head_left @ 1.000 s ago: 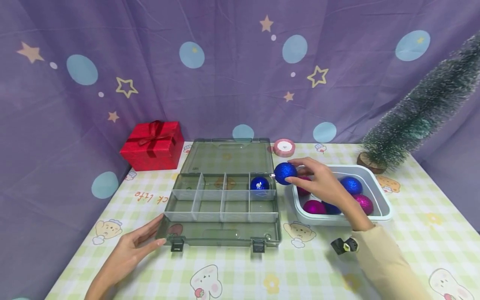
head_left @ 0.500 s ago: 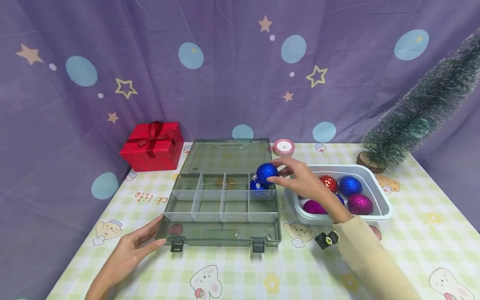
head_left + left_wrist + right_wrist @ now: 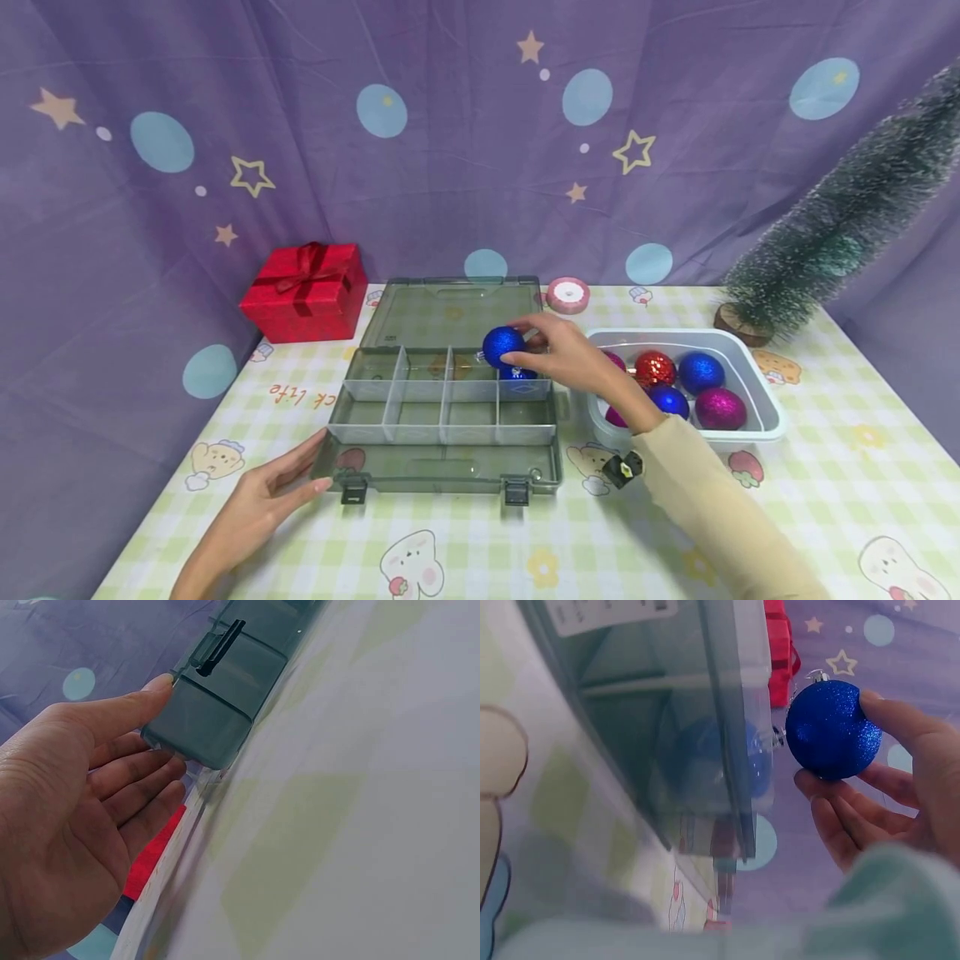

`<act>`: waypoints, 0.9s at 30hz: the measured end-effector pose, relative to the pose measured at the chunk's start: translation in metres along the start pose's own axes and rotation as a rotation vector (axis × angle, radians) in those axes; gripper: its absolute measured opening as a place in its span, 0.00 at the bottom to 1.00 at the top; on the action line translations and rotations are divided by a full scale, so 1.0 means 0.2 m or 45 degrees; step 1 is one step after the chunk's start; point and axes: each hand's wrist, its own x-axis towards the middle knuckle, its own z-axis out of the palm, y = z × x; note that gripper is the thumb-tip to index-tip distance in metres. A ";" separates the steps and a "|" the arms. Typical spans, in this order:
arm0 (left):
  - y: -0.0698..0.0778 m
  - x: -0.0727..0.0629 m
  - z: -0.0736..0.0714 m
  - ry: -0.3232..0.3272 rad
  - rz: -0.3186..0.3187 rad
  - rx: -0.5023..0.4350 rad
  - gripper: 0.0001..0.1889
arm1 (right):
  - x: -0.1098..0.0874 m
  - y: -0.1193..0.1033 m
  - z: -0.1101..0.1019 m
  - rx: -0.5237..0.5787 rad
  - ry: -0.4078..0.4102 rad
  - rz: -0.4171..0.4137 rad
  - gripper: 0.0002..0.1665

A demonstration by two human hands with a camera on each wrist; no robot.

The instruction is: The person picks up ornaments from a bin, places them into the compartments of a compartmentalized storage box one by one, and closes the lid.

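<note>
My right hand point(image 3: 562, 354) pinches a glittery blue Christmas bauble point(image 3: 502, 346), thumb and fingertips on its right side. It is over the back row of a see-through grey compartment box point(image 3: 442, 479), whose lid point(image 3: 457, 312) lies folded back. Partly behind the held bauble, a shiny blue bauble point(image 3: 517, 375) sits in the back right compartment. The right wrist view shows the held bauble point(image 3: 832, 731) above the box wall, its silver cap visible. At the box's front left corner is my left hand point(image 3: 255, 500), thumb on the front edge and relaxed fingers along the side.
Right of the box stands a white tub point(image 3: 772, 425) with red, blue and magenta baubles. Behind it is a small frosted tree point(image 3: 817, 225) on a wooden base. A pink ribbon roll point(image 3: 568, 295) and a red gift box point(image 3: 303, 292) stand at the back.
My right hand has carried the blue bauble left from beside the tub to over the box's back compartments. More baubles in the tub now show. The left hand has stayed at the corner.
</note>
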 end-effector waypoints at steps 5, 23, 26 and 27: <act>0.00 0.00 0.00 -0.003 0.012 -0.011 0.35 | 0.04 -0.01 0.04 -0.005 -0.022 0.002 0.30; -0.01 0.00 0.00 0.000 0.020 -0.025 0.34 | 0.09 -0.05 0.10 -0.115 -0.095 -0.033 0.30; -0.01 0.00 0.00 0.001 0.023 -0.021 0.34 | 0.09 -0.05 0.09 -0.117 -0.102 -0.030 0.29; -0.01 0.00 0.00 0.000 0.023 -0.019 0.34 | 0.08 -0.05 0.09 -0.115 -0.105 -0.029 0.29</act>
